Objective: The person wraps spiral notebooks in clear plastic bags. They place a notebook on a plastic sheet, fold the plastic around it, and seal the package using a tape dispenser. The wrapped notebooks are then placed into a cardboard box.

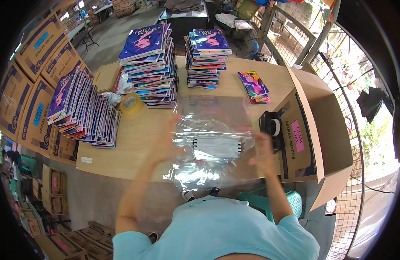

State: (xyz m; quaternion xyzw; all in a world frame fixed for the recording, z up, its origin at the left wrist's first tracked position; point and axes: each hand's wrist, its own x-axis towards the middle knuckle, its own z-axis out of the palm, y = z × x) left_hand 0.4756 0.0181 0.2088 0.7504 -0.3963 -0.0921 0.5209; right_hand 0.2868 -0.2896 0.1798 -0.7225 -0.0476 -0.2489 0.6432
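Note:
A clear plastic bag [213, 173] lies before me at the table's near edge, its lower part reaching past the edge. Within its outline shows a stack of spiral notebooks [217, 148], page edges up, with black coils at both ends. My left hand [164, 141] is at the bag's left side, smeared by motion, so its grip cannot be made out. At the right side is my right hand [263, 149], somewhat blurred, with thumb and fingers apart against the film. Glare hides part of the bag.
Two tall notebook piles [154, 71] [206, 60] stand at the back, and a leaning row [81, 108] at the left. Yellow tape [131, 105], a few notebooks [254, 88], a black tape dispenser [269, 130] and an open carton [299, 143] surround the bag. Stacked cartons [35, 91] rise at left.

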